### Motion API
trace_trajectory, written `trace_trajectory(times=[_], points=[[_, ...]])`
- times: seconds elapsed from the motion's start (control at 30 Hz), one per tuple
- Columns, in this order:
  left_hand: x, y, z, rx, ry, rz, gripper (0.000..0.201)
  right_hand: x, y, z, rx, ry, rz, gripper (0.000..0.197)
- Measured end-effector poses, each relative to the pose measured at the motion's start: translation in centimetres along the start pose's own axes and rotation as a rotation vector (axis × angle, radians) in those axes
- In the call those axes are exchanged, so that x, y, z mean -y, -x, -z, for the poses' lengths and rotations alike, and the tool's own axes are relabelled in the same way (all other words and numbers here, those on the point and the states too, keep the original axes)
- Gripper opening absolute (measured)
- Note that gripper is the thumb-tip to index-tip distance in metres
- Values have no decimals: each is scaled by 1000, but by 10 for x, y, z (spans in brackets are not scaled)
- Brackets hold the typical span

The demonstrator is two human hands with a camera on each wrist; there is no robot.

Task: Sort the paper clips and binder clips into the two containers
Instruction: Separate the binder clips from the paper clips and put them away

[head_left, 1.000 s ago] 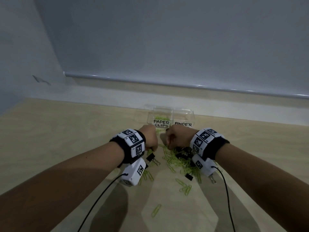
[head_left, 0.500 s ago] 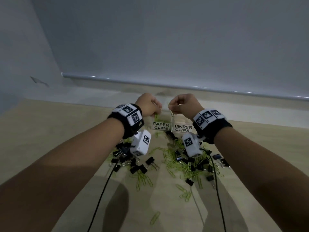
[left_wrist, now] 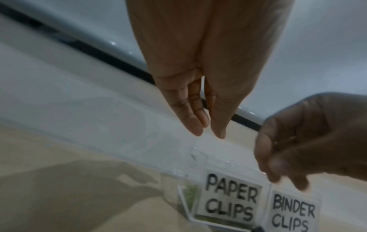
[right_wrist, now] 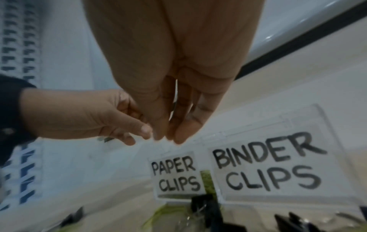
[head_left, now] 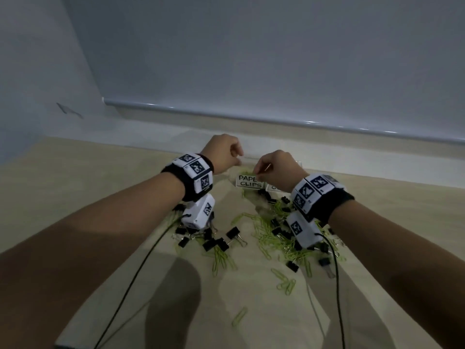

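Both hands above paper-clip box (head_left: 249, 181): left hand (head_left: 222, 153) fingers loosely together, empty; right hand (head_left: 275, 167) pinching a thin clip, type unclear. Risk: wrong box.

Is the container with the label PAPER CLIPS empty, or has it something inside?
Not empty. The PAPER CLIPS container shows green paper clips through its clear wall.

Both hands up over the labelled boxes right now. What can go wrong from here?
1. The PAPER CLIPS box and BINDER CLIPS box touch side by side, so a drop from the left hand or right hand could land in the wrong one.
2. Green paper clips and black binder clips lie mixed in front, and the dangling wrist cables may drag them.
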State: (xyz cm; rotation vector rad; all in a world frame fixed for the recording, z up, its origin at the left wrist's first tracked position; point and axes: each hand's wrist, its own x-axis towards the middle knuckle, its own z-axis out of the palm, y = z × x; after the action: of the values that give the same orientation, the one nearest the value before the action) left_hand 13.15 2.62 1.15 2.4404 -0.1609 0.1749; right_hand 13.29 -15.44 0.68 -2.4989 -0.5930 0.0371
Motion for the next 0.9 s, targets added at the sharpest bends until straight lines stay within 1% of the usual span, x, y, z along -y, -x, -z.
trace_trajectory(times=[0.03, 0.1, 0.17, 0.2, 0.23, 0.3, 0.37, 0.43, 0.47, 0.53, 0.63, 0.7, 0.77, 0.9], points=[[4, 10, 10, 57, -69, 0, 16, 5, 6, -2, 91, 43, 50, 9], [16, 32, 27, 252, -218, 54, 18, 18, 16, -11, 234, 121, 138, 13], [31, 54, 38, 443, -300, 138, 24, 33, 21, -25, 309, 152, 196, 15], [37, 65, 41, 493, -323, 166, 28, 41, 22, -31, 330, 148, 215, 16], [42, 74, 42, 516, -345, 180, 33, 49, 22, -38, 345, 144, 232, 15], [49, 89, 41, 527, -383, 178, 45, 64, 22, -51, 366, 157, 251, 17], [52, 99, 38, 524, -399, 135, 52, 75, 22, -62, 399, 212, 248, 25], [54, 105, 34, 494, -381, 88, 51, 80, 24, -69, 430, 267, 224, 36], [54, 107, 31, 470, -366, 71, 48, 81, 25, -72, 434, 276, 211, 38], [54, 110, 26, 412, -333, 40, 40, 82, 27, -75, 426, 280, 194, 35], [57, 109, 20, 349, -267, 29, 32, 79, 26, -74, 420, 263, 181, 24], [60, 107, 19, 336, -199, 59, 30, 74, 23, -71, 430, 221, 169, 15], [62, 106, 19, 335, -129, 84, 30, 69, 21, -68, 439, 187, 152, 12], [64, 104, 26, 296, -25, 79, 14, 61, 16, -60, 431, 148, 132, 8]])
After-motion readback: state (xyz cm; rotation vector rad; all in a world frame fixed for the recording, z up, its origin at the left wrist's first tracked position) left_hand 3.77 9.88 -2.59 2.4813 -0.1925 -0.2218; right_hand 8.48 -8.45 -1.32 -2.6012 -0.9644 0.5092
